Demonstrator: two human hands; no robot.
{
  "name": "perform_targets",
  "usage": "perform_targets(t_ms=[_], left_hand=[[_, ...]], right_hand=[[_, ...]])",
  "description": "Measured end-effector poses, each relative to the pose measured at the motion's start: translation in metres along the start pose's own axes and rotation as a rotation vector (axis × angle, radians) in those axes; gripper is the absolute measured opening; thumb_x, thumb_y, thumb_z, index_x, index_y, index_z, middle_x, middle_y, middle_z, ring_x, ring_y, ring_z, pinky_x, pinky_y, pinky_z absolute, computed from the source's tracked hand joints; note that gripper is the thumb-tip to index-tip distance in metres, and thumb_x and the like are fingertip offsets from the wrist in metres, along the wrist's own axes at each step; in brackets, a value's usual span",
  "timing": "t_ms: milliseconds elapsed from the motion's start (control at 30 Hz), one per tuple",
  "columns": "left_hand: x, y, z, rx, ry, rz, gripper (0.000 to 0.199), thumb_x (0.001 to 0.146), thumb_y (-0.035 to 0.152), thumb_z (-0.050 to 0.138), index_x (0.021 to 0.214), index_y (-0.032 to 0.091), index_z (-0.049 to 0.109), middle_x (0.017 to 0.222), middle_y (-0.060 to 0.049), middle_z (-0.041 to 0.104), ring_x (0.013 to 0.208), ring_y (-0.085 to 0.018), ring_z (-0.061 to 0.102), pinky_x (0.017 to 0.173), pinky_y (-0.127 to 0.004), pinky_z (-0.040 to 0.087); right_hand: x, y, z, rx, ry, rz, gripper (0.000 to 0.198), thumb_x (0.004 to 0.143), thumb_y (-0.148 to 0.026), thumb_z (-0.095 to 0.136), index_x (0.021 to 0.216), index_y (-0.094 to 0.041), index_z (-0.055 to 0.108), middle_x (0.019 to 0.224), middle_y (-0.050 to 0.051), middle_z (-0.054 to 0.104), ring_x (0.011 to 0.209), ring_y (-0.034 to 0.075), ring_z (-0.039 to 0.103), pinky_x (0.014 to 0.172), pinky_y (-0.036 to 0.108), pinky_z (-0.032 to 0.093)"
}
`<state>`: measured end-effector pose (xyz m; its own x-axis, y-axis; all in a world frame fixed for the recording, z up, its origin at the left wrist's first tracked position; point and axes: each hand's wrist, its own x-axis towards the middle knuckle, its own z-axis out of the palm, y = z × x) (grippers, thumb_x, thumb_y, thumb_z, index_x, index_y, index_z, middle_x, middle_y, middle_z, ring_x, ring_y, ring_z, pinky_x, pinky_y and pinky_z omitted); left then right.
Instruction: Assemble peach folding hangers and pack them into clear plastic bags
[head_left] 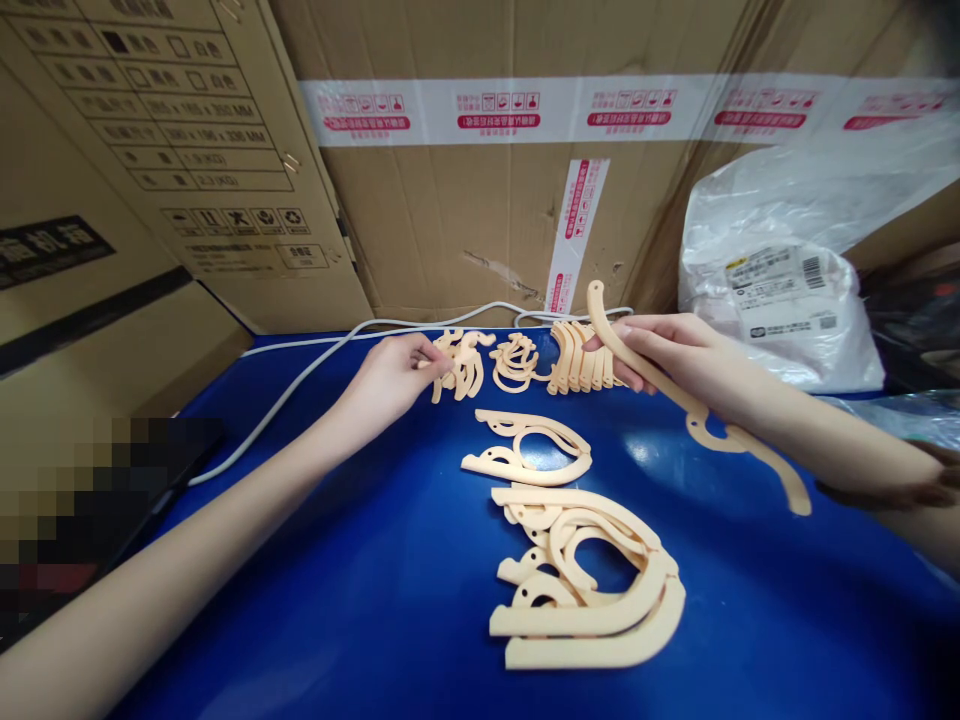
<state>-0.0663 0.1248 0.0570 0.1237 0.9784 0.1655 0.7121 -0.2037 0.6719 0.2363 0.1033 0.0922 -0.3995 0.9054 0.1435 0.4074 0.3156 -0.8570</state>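
My left hand (401, 370) is at the back of the blue table, its thumb and fingers pinched on a small cream hanger piece (471, 350) over a pile of similar curved pieces (469, 382). My right hand (667, 350) grips a long curved cream hanger arm (637, 365); a hooked part and a second arm (776, 470) trail from its lower end, beneath my forearm. Between the hands lie a heap of ring-like hook pieces (516, 362) and a row of curved arms (577, 360). Closer to me are a folded hanger (532, 450) and a stack of folded hangers (600, 620).
Large cardboard boxes (450, 220) stand behind and to the left of the blue table (337, 600). A white cable (292, 395) runs along the back and left. A white plastic bag (787, 290) sits at the back right.
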Motion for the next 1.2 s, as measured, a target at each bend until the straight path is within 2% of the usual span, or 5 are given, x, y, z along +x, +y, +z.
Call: perform_targets(t_ms=[167,600,933,1033,1200], left_hand=[[0.007,-0.002,0.022,0.228,0.224,-0.042,0.023,0.092,0.037,0.053,0.081,0.018,0.058,0.070,-0.001,0.065,0.060,-0.015,0.057,0.056,-0.026,0.036],[0.008,0.020,0.036,0.651,0.038,0.065,0.033,0.096,0.036,0.043,0.105,0.013,0.065,0.089,-0.014,0.071,0.088,-0.032,0.068,0.070,-0.035,0.043],[0.010,0.030,0.036,0.662,-0.036,0.090,0.041,0.096,0.035,0.040,0.080,0.014,0.071,0.086,-0.016,0.072,0.090,-0.033,0.067,0.073,-0.038,0.043],[0.009,0.040,0.032,0.415,-0.037,0.103,0.053,0.099,0.050,0.030,0.085,0.017,0.070,0.088,-0.011,0.073,0.088,-0.027,0.067,0.072,-0.034,0.044],[0.006,0.063,0.023,-0.527,-0.447,-0.013,0.057,0.099,0.056,0.031,0.094,0.014,0.070,0.107,-0.012,0.073,0.095,-0.020,0.067,0.073,-0.028,0.051]], right_hand=[[0.000,-0.005,0.004,-0.003,-0.016,0.016,0.027,0.094,-0.038,0.046,0.088,-0.023,0.068,0.055,0.000,0.053,0.053,0.015,0.049,0.056,0.031,0.040],[-0.006,-0.015,0.011,0.142,0.106,0.128,0.022,0.090,-0.036,0.052,0.080,-0.021,0.065,0.061,0.002,0.058,0.060,0.016,0.055,0.055,0.029,0.042],[-0.004,-0.019,0.014,0.491,0.357,0.038,0.005,0.085,-0.020,0.049,0.084,-0.020,0.055,0.067,0.002,0.065,0.058,0.012,0.052,0.050,0.025,0.033],[-0.002,-0.023,0.011,0.560,0.479,-0.012,0.011,0.081,-0.011,0.050,0.075,-0.021,0.050,0.069,0.003,0.067,0.062,0.011,0.055,0.054,0.024,0.038],[0.004,-0.019,0.008,0.491,0.586,-0.086,0.018,0.075,-0.008,0.059,0.077,-0.023,0.050,0.092,0.004,0.074,0.083,0.013,0.067,0.076,0.027,0.051]])
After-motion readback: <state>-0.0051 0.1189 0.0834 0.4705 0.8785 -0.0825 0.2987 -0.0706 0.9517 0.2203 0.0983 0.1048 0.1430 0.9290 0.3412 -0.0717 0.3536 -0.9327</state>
